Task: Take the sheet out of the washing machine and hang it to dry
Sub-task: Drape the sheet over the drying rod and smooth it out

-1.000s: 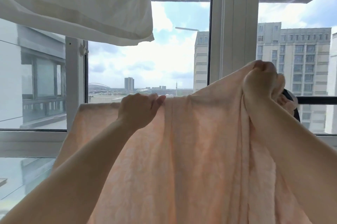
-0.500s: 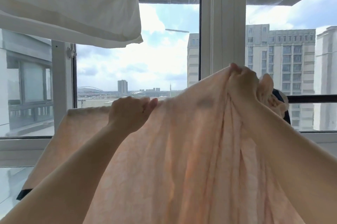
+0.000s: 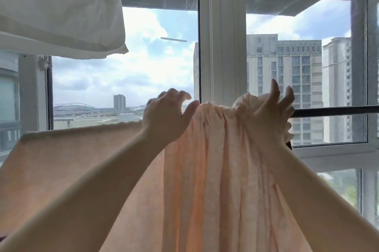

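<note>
A pale peach sheet hangs over a dark horizontal rail in front of the window. Its left part lies spread flat, its right part is bunched in folds on the rail. My left hand hovers at the sheet's top edge with fingers spread and holds nothing. My right hand is at the bunched cloth on the rail, fingers splayed upward, palm against the folds. Most of the rail is hidden under the sheet.
A white cloth hangs overhead at the upper left. Behind the rail stand white window frames and glass, with tall buildings outside. A window sill runs below the rail at the right.
Both hands have let go of the sheet and spread their fingers. The bunched cloth now rests on the rail. The view has shifted left and tilted up a little.
</note>
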